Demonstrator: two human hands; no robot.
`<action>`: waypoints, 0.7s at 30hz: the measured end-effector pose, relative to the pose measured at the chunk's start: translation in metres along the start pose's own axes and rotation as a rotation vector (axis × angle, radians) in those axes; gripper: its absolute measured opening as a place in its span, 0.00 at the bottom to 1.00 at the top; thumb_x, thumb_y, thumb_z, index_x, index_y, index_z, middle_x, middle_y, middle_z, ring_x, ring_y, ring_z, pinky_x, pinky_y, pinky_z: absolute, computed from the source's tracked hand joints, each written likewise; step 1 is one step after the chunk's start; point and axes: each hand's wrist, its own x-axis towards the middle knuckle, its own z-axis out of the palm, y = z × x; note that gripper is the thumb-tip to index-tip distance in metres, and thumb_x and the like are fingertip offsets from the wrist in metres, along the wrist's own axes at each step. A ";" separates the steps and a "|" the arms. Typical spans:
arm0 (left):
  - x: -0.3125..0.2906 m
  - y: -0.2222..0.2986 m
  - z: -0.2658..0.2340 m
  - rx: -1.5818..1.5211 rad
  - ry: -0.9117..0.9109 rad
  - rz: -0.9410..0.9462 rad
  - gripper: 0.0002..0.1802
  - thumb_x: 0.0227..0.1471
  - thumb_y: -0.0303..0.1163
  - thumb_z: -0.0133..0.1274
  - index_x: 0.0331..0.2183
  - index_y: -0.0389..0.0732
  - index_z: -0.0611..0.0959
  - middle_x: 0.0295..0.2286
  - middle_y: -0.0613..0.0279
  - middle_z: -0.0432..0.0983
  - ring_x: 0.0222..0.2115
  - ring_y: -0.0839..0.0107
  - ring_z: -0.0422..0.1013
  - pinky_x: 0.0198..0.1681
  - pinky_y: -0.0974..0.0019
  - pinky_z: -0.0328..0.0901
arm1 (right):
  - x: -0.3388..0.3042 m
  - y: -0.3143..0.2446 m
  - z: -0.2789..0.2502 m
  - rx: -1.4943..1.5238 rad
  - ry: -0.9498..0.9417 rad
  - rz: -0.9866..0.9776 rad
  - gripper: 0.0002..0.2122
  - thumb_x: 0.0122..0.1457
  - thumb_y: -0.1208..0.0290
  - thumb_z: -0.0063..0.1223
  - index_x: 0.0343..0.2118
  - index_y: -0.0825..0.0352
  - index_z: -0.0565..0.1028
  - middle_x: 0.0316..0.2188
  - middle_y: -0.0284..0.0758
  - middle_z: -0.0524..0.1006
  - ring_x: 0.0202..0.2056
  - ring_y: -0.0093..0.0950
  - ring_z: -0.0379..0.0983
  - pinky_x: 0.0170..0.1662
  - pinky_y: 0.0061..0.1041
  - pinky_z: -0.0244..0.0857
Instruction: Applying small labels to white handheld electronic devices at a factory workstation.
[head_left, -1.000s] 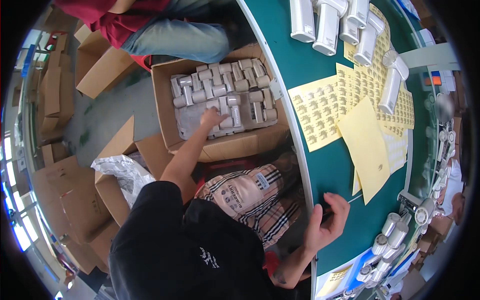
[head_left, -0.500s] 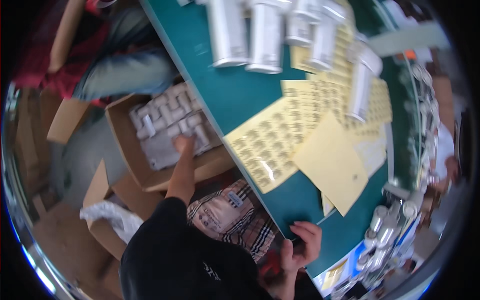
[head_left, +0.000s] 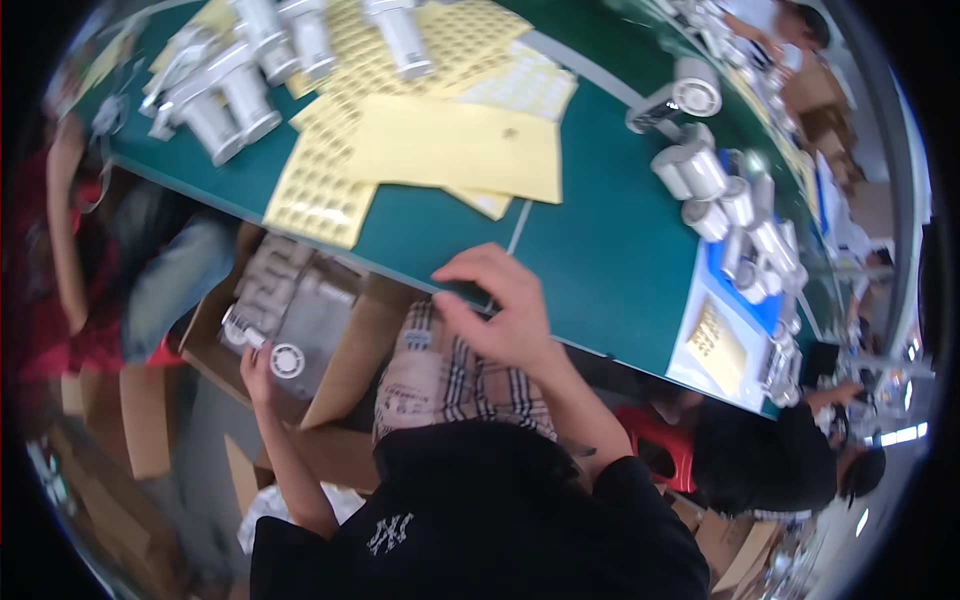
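Note:
At the lower left, my left hand (head_left: 257,372) is closed on a white device with a round, ringed end (head_left: 288,361), held over an open cardboard box (head_left: 336,395). White items wrapped or packed in rows (head_left: 268,285) fill part of that box, beside a flat greyish layer (head_left: 318,325). My right hand (head_left: 505,312) hovers at the near edge of the green table (head_left: 600,250), thumb and fingers apart, with nothing in it. Beyond it lie yellow sticker sheets (head_left: 460,150), the top one blank.
White cylindrical devices (head_left: 230,100) lie at the table's far left, and another group (head_left: 695,170) sits at the right. A blue-and-white sheet (head_left: 710,340) lies near the right corner. Co-workers sit at left (head_left: 75,250) and right (head_left: 770,455), beside a red stool (head_left: 655,445).
The view has turned toward the right. My left hand was reaching among the packed items and now has the white device. My right hand remains open by the table edge.

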 end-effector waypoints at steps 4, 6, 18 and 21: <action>-0.082 0.112 0.047 -0.188 -0.497 0.219 0.24 0.37 0.34 0.64 0.38 0.35 0.79 0.34 0.61 0.76 0.35 0.72 0.72 0.40 0.67 0.66 | -0.023 -0.021 0.006 0.135 -0.041 -0.003 0.12 0.47 0.80 0.58 0.37 0.68 0.77 0.31 0.35 0.75 0.32 0.25 0.71 0.34 0.19 0.65; -0.101 0.126 0.077 -0.128 -0.715 0.367 0.28 0.34 0.41 0.67 0.37 0.34 0.80 0.38 0.57 0.76 0.39 0.65 0.72 0.46 0.63 0.64 | -0.039 -0.025 0.010 0.239 -0.095 0.005 0.14 0.47 0.80 0.57 0.40 0.68 0.76 0.34 0.35 0.74 0.33 0.24 0.71 0.35 0.18 0.65; -0.180 0.196 0.244 -0.315 -1.217 0.568 0.29 0.30 0.45 0.62 0.35 0.36 0.80 0.37 0.58 0.75 0.40 0.64 0.70 0.45 0.64 0.63 | -0.110 -0.027 -0.084 0.514 0.072 0.210 0.29 0.47 0.78 0.59 0.55 0.69 0.64 0.41 0.34 0.71 0.37 0.20 0.67 0.34 0.15 0.62; -0.180 0.190 0.265 -0.423 -1.238 0.515 0.29 0.34 0.43 0.60 0.38 0.34 0.78 0.36 0.59 0.74 0.39 0.67 0.70 0.45 0.64 0.64 | -0.118 -0.027 -0.097 0.522 0.009 0.276 0.31 0.49 0.78 0.57 0.58 0.68 0.61 0.44 0.35 0.70 0.38 0.20 0.67 0.37 0.16 0.64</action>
